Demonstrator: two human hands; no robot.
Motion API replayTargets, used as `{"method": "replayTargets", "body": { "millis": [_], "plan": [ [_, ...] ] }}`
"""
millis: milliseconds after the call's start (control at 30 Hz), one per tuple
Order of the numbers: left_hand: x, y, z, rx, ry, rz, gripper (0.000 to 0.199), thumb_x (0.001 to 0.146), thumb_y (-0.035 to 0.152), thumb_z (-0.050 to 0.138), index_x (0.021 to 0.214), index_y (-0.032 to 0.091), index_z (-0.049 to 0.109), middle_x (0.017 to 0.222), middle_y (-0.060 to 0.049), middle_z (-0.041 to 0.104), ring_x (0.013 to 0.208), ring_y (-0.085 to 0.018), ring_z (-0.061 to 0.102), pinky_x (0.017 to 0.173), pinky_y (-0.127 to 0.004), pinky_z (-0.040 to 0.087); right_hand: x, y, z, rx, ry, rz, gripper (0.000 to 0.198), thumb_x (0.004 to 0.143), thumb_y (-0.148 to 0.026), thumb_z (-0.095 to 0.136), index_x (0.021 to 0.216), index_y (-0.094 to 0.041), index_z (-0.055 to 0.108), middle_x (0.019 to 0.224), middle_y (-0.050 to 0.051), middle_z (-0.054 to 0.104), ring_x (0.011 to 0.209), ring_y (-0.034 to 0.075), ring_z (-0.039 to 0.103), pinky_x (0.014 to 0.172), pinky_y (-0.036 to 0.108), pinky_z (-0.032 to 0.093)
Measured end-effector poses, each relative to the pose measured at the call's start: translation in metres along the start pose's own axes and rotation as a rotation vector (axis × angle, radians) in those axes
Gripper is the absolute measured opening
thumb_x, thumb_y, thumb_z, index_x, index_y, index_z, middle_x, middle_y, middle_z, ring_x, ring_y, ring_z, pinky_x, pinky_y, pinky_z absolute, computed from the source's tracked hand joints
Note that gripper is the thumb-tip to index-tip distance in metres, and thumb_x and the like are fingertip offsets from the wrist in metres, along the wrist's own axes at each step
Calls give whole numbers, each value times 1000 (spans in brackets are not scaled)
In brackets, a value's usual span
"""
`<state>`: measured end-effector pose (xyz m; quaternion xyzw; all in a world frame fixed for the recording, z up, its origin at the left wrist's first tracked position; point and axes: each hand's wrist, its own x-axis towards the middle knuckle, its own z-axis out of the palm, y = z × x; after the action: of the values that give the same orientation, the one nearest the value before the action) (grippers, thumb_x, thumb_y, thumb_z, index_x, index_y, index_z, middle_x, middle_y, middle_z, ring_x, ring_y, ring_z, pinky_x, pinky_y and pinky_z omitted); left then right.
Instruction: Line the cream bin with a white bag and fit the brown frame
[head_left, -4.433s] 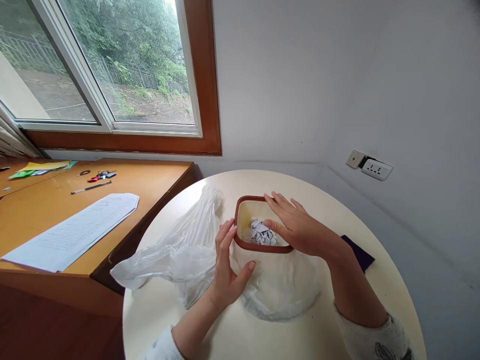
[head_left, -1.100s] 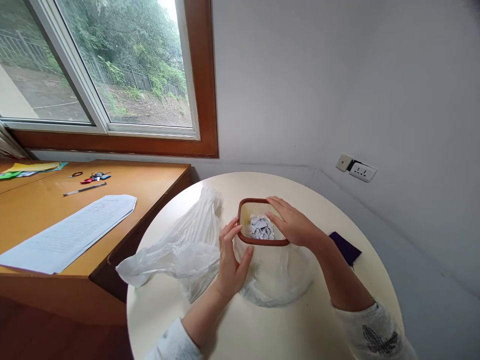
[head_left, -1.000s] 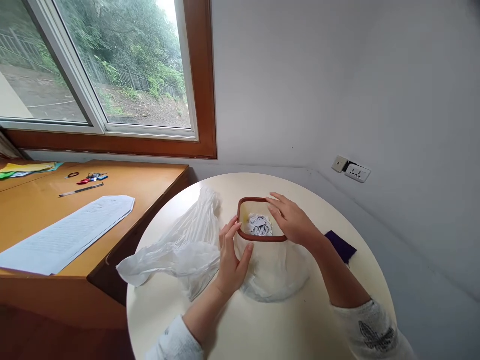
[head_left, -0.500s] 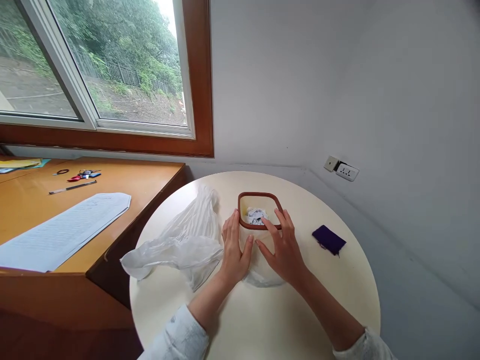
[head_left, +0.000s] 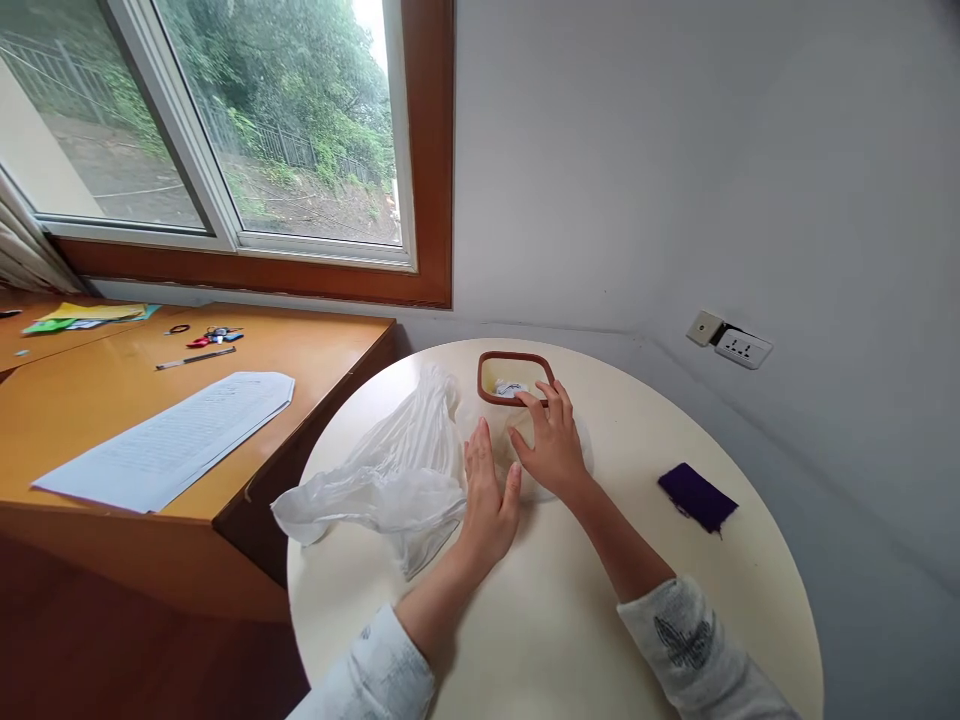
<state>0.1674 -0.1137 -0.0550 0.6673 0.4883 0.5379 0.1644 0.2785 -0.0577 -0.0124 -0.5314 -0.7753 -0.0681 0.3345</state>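
- L hand (head_left: 489, 505): open, nothing held.
- R hand (head_left: 541, 425): fingers curved at wastebasket's (head_left: 516, 356) near rim; can't tell if gripping.
- Wastebasket w/ crumpled paper (head_left: 508, 388): just ahead of hands; prob. best w/ low, even pressure, no tipping.

Green trees (head_left: 300, 90) and a metal railing fence (head_left: 289, 150) show through a silver-framed, brown-trimmed sliding window (head_left: 180, 130) above an orange-brown wooden desk (head_left: 330, 340) bearing white text-covered paper sheets (head_left: 176, 435), a slim dark pen (head_left: 195, 359) and a red-and-blue cluster of small items (head_left: 219, 338); right, a white rectangular power socket (head_left: 742, 348) sits on the pale grey wall (head_left: 585, 180).
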Motion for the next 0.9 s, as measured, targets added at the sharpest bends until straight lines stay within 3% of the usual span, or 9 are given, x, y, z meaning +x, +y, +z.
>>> {"method": "replayTargets", "body": {
  "millis": [200,567,733,800,900],
  "plan": [
    [1,-6,2,-120,34,-24,61,90,28,40,143,26,9,150,-7,15,138,-25,10,111,-55,9,29,1,21,10,-27,12,45,82,-28,42,127,-25,38,139,7,28,135,25,9,100,45,33],
    [-1,-5,4,-55,-5,-110,55,91,29,38,141,21,17,147,-11,23,137,-24,14,111,-51,14,63,12,40,20,-94,10,50,80,-29,48,129,-26,37,138,8,29,136,26,7,101,46,30],
    [-1,-13,7,-32,-63,-87,46,89,26,41,133,17,33,139,-14,34,133,-25,26,107,-52,24,68,22,23,105,-186,-13,67,82,-40,47,140,-28,17,149,7,9,137,27,-1,105,53,18],
    [-3,-18,9,2,-127,-87,41,86,23,43,126,17,40,137,-15,36,130,-26,30,105,-52,27,56,38,9,120,-148,-1,68,86,-43,40,143,-27,6,151,7,3,138,25,-5,107,52,15],
    [-8,-24,15,52,-226,-70,39,82,18,46,120,16,46,133,-17,39,127,-28,35,102,-52,32,19,81,-12,29,-140,19,60,90,-44,28,143,-25,7,151,6,6,138,22,-4,108,51,11]
  ]
}}
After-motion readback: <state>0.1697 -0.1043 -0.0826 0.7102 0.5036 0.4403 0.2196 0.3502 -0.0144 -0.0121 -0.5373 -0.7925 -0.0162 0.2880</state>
